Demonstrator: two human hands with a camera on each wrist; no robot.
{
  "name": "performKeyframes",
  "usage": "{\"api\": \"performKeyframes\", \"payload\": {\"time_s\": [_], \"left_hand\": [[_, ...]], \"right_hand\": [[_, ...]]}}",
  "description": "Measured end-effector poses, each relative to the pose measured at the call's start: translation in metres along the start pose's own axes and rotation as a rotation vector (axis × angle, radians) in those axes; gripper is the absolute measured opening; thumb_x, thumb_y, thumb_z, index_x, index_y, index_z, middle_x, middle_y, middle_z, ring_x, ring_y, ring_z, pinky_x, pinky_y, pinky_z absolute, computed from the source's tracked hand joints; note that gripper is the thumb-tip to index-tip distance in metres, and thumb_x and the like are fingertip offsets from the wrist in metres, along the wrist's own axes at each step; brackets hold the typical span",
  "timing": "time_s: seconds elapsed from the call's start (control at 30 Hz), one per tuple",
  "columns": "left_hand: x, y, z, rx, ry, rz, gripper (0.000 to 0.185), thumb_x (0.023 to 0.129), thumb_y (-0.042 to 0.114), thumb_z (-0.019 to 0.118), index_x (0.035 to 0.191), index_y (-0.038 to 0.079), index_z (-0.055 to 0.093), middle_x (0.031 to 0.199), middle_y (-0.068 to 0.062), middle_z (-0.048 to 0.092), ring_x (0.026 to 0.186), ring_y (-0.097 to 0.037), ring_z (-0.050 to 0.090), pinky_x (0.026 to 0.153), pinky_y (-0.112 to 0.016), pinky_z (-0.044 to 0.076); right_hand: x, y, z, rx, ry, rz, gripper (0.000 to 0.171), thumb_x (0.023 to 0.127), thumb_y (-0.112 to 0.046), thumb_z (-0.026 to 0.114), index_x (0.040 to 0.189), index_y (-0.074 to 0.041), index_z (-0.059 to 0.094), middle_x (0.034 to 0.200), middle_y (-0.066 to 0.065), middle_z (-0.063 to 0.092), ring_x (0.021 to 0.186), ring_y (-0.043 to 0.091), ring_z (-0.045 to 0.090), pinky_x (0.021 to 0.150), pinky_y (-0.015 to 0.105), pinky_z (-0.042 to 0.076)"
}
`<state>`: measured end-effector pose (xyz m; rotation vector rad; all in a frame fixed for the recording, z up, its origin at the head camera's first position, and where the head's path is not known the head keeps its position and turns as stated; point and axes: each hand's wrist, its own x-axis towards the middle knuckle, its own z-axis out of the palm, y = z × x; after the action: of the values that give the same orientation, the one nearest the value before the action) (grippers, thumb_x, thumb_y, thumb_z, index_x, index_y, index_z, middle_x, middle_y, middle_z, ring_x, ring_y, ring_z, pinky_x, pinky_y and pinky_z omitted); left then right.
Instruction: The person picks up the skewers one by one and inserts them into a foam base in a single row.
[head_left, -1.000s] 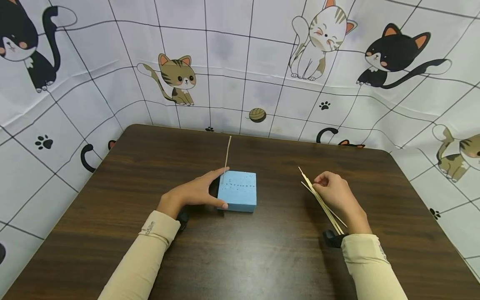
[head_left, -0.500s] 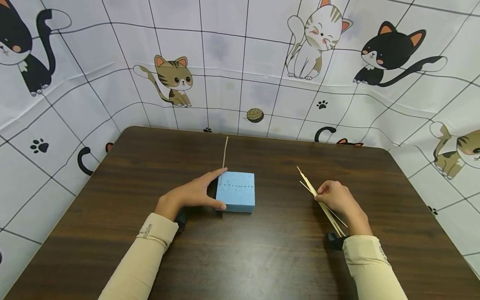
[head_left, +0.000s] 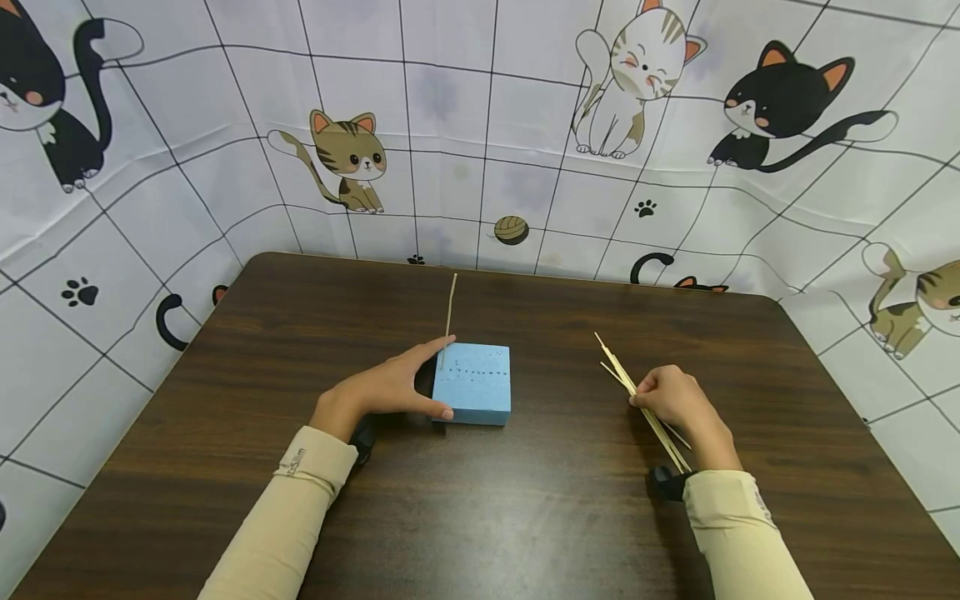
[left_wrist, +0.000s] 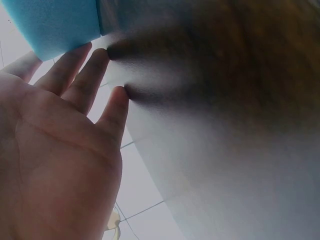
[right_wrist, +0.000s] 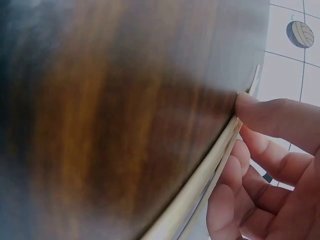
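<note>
So, you're gripping two-handed.
Your left hand (head_left: 386, 386) spans the square light-blue foam block (head_left: 472, 382), thumb spread wide from index; right hand (head_left: 681, 408) pinches thin pale wooden sticks (right_wrist: 187, 194), fingers curled.

Between ten and eleven o'clock, the left wrist view's top edge cuts off the blue block (left_wrist: 57, 25). At four o'clock in the head view, the right hand (head_left: 675, 407) seemingly hides part of the sticks (head_left: 661, 434).

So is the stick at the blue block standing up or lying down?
Standing up, leaning slightly: in the head view, the stick rises from the blue block near its left edge. How deep, I can't tell.
</note>
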<state>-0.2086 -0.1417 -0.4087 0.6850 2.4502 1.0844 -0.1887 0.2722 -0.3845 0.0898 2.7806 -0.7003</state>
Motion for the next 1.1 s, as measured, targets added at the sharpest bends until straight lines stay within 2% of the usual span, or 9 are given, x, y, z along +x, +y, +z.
{"api": "performKeyframes", "payload": {"time_s": [0.43, 0.63, 0.8, 0.97, 1.1], "left_hand": [[0.0, 0.001, 0.0, -0.003, -0.001, -0.003, 0.108, 0.073, 0.051, 0.08, 0.156, 0.03, 0.014, 0.161, -0.001, 0.013, 0.146, -0.027, 0.017, 0.112, -0.058, 0.022], [-0.001, 0.001, 0.0, -0.009, -0.004, -0.001, 0.108, 0.074, 0.05, 0.08, 0.156, 0.031, 0.013, 0.161, -0.001, 0.013, 0.146, -0.027, 0.017, 0.112, -0.058, 0.022], [0.001, 0.0, -0.001, -0.001, -0.007, -0.002, 0.108, 0.074, 0.051, 0.08, 0.156, 0.03, 0.013, 0.161, -0.001, 0.013, 0.146, -0.027, 0.016, 0.112, -0.059, 0.022], [0.002, -0.002, -0.003, -0.003, -0.007, 0.005, 0.109, 0.074, 0.051, 0.08, 0.156, 0.028, 0.013, 0.161, -0.001, 0.013, 0.146, -0.027, 0.017, 0.112, -0.058, 0.023], [0.004, -0.003, -0.003, -0.004, -0.006, 0.019, 0.109, 0.074, 0.051, 0.08, 0.156, 0.027, 0.012, 0.161, -0.001, 0.013, 0.146, -0.027, 0.016, 0.112, -0.058, 0.023]], "right_hand": [[-0.002, 0.001, -0.002, 0.015, -0.017, -0.002, 0.014, 0.09, -0.012, 0.063, 0.079, -0.004, 0.066, 0.067, 0.002, 0.049, 0.064, 0.019, 0.046, 0.057, 0.031, 0.037], [-0.003, 0.002, -0.003, -0.008, 0.01, -0.02, 0.015, 0.087, -0.012, 0.059, 0.077, -0.005, 0.068, 0.068, 0.002, 0.054, 0.064, 0.019, 0.049, 0.057, 0.031, 0.039], [-0.005, -0.001, -0.005, -0.016, 0.054, -0.049, 0.014, 0.083, -0.009, 0.053, 0.078, -0.004, 0.066, 0.071, 0.002, 0.056, 0.064, 0.018, 0.05, 0.058, 0.031, 0.04], [-0.007, -0.009, -0.011, 0.005, 0.13, -0.112, 0.012, 0.087, -0.009, 0.054, 0.088, -0.003, 0.064, 0.081, 0.006, 0.06, 0.07, 0.019, 0.051, 0.061, 0.032, 0.041], [-0.008, -0.019, -0.016, 0.02, 0.204, -0.19, 0.011, 0.088, -0.008, 0.055, 0.092, -0.003, 0.064, 0.083, 0.007, 0.063, 0.07, 0.019, 0.052, 0.063, 0.032, 0.042]]}}
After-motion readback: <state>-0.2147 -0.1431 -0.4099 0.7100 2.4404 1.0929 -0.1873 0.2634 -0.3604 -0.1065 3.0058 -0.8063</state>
